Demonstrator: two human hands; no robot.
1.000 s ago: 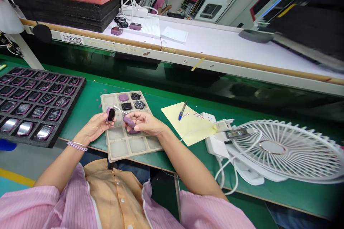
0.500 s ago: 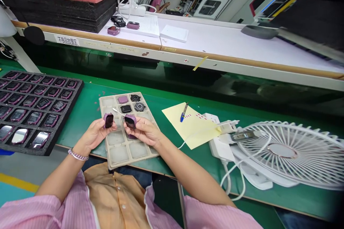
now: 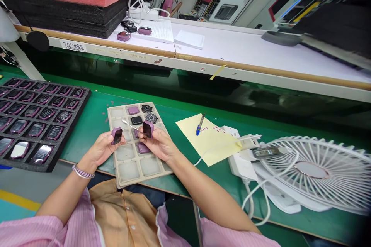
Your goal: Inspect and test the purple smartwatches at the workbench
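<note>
Between the fingers of my left hand (image 3: pixel 104 147) is a purple-framed smartwatch body (image 3: pixel 117 136), its dark screen turned sideways. My right hand (image 3: pixel 161 144) pinches a second purple watch body (image 3: pixel 148 129), tilted upright with its dark face to the left. A thin white cotton swab (image 3: pixel 129 124) sticks out leftward from the right fingers. Both hands are over a beige compartment tray (image 3: pixel 118 179). In its pockets lie a purple piece (image 3: pixel 133 110), a black watch (image 3: pixel 136 120), round black watch parts (image 3: pixel 147 107) and a purple watch (image 3: pixel 143 148) beneath my right hand.
A black foam tray (image 3: pixel 68 123) of purple watches lies left. To the right are yellow paper (image 3: pixel 203 144) with a pen (image 3: pixel 200 124), a white power strip (image 3: pixel 239 166) and a white fan (image 3: pixel 315 170). The shelf (image 3: pixel 232 52) behind holds foam blocks (image 3: pixel 66 11). A co-worker (image 3: pixel 171 2) sits beyond.
My right hand has moved its watch slightly right and up, away from the left one, uncovering more of the purple watch in the tray. The left hand's watch has barely shifted.
</note>
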